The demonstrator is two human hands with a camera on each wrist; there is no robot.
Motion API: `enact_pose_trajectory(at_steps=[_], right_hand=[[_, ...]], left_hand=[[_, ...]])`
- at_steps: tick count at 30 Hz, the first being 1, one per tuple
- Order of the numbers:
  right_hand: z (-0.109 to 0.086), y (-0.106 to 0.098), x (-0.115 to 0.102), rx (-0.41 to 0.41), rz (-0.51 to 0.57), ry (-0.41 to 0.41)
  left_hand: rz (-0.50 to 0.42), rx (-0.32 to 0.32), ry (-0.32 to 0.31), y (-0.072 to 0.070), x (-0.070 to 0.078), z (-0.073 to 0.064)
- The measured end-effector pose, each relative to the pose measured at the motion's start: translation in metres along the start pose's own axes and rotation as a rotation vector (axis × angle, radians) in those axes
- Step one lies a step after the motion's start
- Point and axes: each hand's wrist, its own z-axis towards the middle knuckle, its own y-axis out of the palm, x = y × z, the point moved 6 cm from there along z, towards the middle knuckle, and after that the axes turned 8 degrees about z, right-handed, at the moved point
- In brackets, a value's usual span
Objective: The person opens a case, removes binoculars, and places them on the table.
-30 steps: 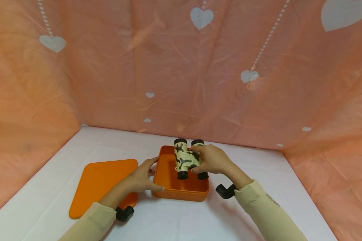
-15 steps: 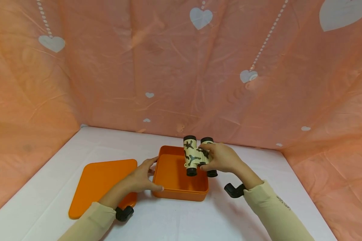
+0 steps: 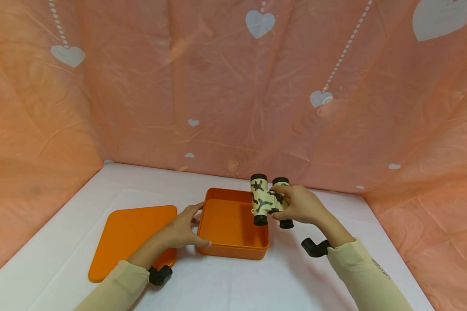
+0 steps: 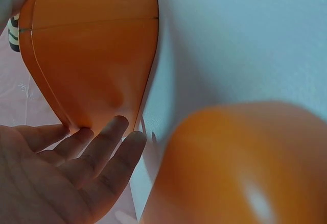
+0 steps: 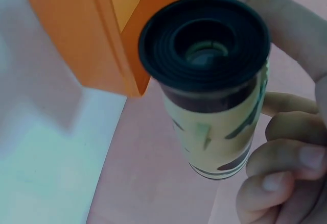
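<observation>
Camouflage-patterned binoculars (image 3: 259,198) with black end rings hang over the right side of an open orange box (image 3: 235,252). My right hand (image 3: 302,204) grips them by the middle and right barrel. Up close in the right wrist view, one black eyepiece (image 5: 204,45) faces the camera. My left hand (image 3: 180,228) holds the box by its left side. Its thumb lies at the front wall and its fingers reach the back left corner, with fingertips (image 4: 120,124) against the orange wall in the left wrist view. The inside of the box shows bare orange.
A flat orange lid (image 3: 128,237) lies on the white table (image 3: 225,285) left of the box, partly under the left forearm. A pink curtain (image 3: 233,95) with white hearts stands behind and at both sides. Black wrist mounts (image 3: 315,248) jut from the sleeves.
My right hand has carried the binoculars to the right, from over the middle of the box to its right edge. The left hand, box and lid have kept their places.
</observation>
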Motion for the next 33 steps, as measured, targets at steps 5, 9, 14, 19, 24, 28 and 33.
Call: enact_pose_trajectory(at_steps=[5,9,14,19,24,28,33], right_hand=[[-0.005,-0.004,0.009,0.01,0.005,0.012],[-0.009,-0.006,0.018,0.018,0.009,0.018],[-0.015,-0.008,0.029,0.02,0.01,0.041],[-0.022,-0.009,0.041,0.014,0.012,0.074],[-0.028,-0.009,0.051,0.02,0.015,0.1],[-0.032,-0.004,0.057,0.016,0.018,0.107],[-0.035,0.003,0.062,0.002,0.013,0.104]], left_hand=[[0.0,-0.001,0.001,0.0,-0.001,0.0],[-0.001,-0.004,0.002,0.0,-0.001,0.0],[0.002,-0.004,0.001,0.001,-0.002,0.001],[-0.002,-0.007,-0.001,0.001,-0.002,0.001],[-0.011,-0.01,0.0,0.002,-0.003,0.002],[-0.01,-0.01,0.002,0.002,-0.003,0.001],[0.007,-0.008,-0.003,0.001,-0.002,0.001]])
